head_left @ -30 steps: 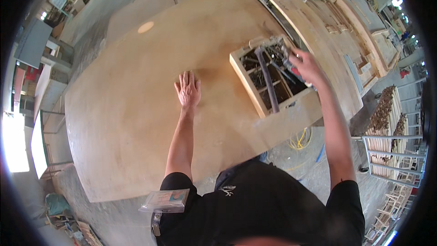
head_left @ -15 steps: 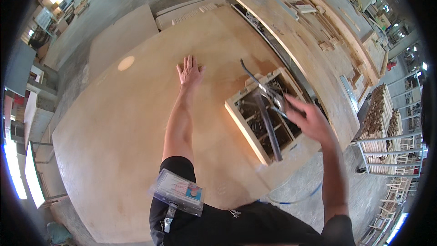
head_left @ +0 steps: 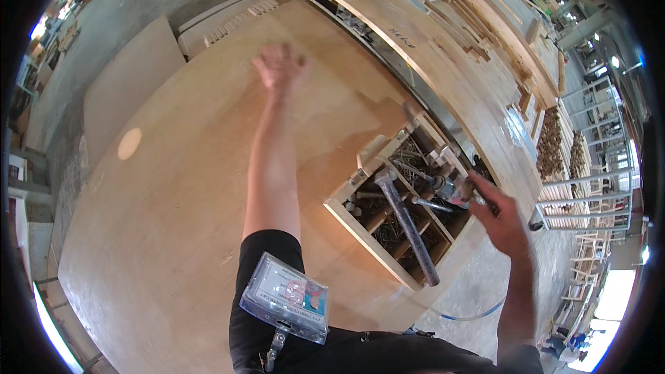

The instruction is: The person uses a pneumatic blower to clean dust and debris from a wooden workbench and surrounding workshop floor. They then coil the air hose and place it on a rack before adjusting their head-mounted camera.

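Note:
My left hand (head_left: 278, 68) is over the far part of a large pale wooden board (head_left: 208, 166), fingers spread and slightly blurred, holding nothing. My right hand (head_left: 500, 220) is at the right side of a wooden compartment box (head_left: 370, 242). Its fingertips reach to a blurred grey metal tool (head_left: 449, 159); whether they grip it is smeared by motion. Across the box's dividers lies a hammer (head_left: 409, 228), handle toward me. Beside it is a silver-and-red tool (head_left: 451, 190). Nails (head_left: 391, 239) fill the compartments.
A long wooden panel (head_left: 409, 41) runs beyond a dark gap on the right, with wood strips (head_left: 471, 21) behind. A metal rack (head_left: 589, 194) stands at far right. A blue hose (head_left: 474, 315) lies on the floor. An ID badge (head_left: 287, 298) hangs in front of me.
My left hand has moved farther away across the board and its fingers blur. My right hand has shifted slightly right and nearer me; the metal tool's outline has swung lower over the box.

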`<action>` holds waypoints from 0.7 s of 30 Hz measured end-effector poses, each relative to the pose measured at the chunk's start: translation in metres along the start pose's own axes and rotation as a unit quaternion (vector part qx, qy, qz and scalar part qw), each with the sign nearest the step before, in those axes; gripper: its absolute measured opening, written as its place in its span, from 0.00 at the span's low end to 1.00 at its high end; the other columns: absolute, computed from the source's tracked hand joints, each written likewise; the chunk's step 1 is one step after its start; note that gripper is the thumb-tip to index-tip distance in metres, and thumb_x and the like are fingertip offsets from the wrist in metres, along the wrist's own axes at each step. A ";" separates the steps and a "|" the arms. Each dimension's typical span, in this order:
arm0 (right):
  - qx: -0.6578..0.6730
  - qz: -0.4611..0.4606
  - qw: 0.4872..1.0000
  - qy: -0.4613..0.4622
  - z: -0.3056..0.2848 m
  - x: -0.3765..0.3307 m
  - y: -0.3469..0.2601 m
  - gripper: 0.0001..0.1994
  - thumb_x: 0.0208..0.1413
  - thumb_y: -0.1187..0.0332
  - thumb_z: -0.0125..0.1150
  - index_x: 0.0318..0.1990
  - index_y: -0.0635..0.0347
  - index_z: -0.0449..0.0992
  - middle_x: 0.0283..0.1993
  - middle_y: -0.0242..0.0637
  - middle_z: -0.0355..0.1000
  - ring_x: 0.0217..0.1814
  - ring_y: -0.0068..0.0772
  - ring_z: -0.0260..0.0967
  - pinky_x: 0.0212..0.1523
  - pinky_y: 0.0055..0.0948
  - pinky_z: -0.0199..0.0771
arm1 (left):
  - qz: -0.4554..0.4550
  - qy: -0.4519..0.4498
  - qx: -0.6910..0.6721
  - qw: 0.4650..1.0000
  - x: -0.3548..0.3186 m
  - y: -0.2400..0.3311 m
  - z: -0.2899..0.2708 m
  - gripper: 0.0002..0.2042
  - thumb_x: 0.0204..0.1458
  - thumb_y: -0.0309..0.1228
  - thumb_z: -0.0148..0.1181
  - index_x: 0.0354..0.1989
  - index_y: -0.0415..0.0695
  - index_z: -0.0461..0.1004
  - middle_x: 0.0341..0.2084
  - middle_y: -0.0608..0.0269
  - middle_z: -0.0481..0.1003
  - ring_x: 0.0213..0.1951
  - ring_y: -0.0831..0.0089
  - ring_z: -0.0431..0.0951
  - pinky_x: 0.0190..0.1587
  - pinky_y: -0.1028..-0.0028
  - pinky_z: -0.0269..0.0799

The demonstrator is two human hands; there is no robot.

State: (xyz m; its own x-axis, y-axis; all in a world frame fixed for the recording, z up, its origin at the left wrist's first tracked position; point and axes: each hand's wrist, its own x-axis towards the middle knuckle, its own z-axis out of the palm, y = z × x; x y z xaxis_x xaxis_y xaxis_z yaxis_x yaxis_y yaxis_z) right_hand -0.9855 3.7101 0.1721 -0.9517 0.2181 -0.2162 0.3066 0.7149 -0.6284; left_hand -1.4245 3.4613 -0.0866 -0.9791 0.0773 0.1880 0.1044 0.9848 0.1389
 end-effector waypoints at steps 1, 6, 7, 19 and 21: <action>-0.016 -0.039 0.999 -0.021 0.008 0.006 -0.013 0.27 0.61 0.70 0.62 0.68 0.56 0.69 0.59 0.48 0.77 0.53 0.31 0.75 0.56 0.31 0.72 | 0.106 -0.010 -0.019 0.994 0.005 0.004 0.025 0.35 0.65 0.57 0.39 0.75 0.50 0.55 0.76 0.62 0.51 0.76 0.60 0.47 0.74 0.46 0.37; -0.051 -0.037 0.996 -0.058 0.033 0.030 -0.042 0.27 0.59 0.70 0.63 0.68 0.53 0.70 0.56 0.45 0.79 0.29 0.25 0.64 0.35 0.30 0.71 | 0.280 -0.001 -0.078 0.957 -0.018 0.082 0.021 0.28 0.65 0.55 0.40 0.69 0.57 0.65 0.71 0.65 0.61 0.74 0.63 0.52 0.74 0.49 0.42; -0.053 -0.041 0.997 -0.047 0.033 0.031 -0.044 0.27 0.59 0.69 0.64 0.68 0.53 0.70 0.55 0.45 0.79 0.28 0.24 0.63 0.34 0.29 0.69 | 0.249 -0.003 -0.081 0.965 -0.016 0.081 0.026 0.28 0.65 0.55 0.40 0.69 0.58 0.66 0.70 0.66 0.61 0.74 0.64 0.53 0.74 0.50 0.42; 0.011 -0.059 0.976 -0.210 0.094 -0.021 -0.081 0.28 0.59 0.68 0.67 0.68 0.49 0.70 0.30 0.54 0.77 0.26 0.36 0.74 0.34 0.34 0.73 | -0.172 0.013 0.009 0.985 -0.045 -0.200 -0.023 0.29 0.68 0.53 0.32 0.76 0.64 0.52 0.78 0.72 0.47 0.78 0.65 0.40 0.77 0.50 0.32; 0.048 -0.089 0.978 -0.184 0.110 -0.035 -0.076 0.27 0.61 0.65 0.65 0.68 0.47 0.70 0.30 0.59 0.76 0.28 0.52 0.77 0.34 0.39 0.74 | -0.248 -0.004 0.011 0.969 -0.086 -0.245 -0.049 0.29 0.67 0.55 0.31 0.77 0.66 0.50 0.78 0.72 0.47 0.78 0.62 0.40 0.76 0.48 0.32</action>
State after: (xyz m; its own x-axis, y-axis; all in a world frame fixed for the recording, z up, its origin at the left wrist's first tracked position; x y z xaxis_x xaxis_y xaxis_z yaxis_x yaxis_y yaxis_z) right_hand -0.9731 3.5751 0.1449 -0.9243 -0.1704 -0.3415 0.1547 0.6507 -0.7434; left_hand -1.3572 3.2052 -0.0889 -0.9091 -0.4052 0.0967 -0.3829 0.9042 0.1890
